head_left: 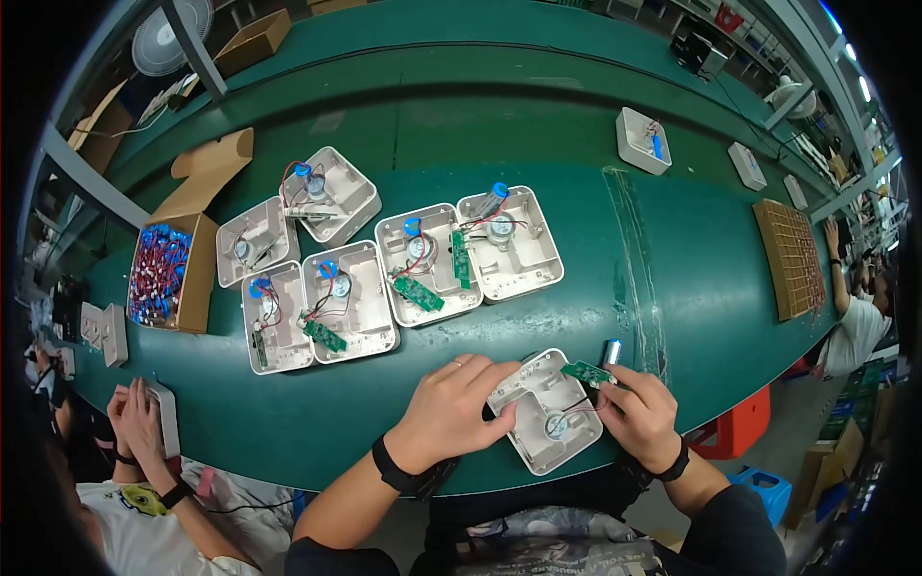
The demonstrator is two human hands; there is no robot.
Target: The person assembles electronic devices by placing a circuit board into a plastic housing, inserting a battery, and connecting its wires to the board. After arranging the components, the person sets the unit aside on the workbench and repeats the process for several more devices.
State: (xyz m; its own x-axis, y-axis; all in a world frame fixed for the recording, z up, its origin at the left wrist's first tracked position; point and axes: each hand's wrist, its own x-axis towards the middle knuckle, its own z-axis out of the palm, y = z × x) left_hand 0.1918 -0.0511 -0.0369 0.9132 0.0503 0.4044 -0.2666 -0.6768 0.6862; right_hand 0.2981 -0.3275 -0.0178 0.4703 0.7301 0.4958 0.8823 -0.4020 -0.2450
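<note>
Near the table's front edge lies a white plastic housing [530, 422], its hollow side up. A round silver speaker [557, 425] sits inside it, with thin wires running toward the right. My left hand [453, 411] grips the housing by its left wall, thumb over the rim. In the fingers of my right hand [642, 415] is a green circuit board [584, 372], held over the housing's upper right corner. Just beyond those fingers is a silver and blue cylinder [613, 352]; whether a wire joins it to the board I cannot tell.
Several similar housings [351, 302] with boards, wires and blue-ended cylinders stand farther left. Beside them is a cardboard box [199, 278] of blue wired parts. Another housing [643, 144] is at the far right, near a brown gridded tray [788, 259]. A co-worker's hands [139, 422] are at left.
</note>
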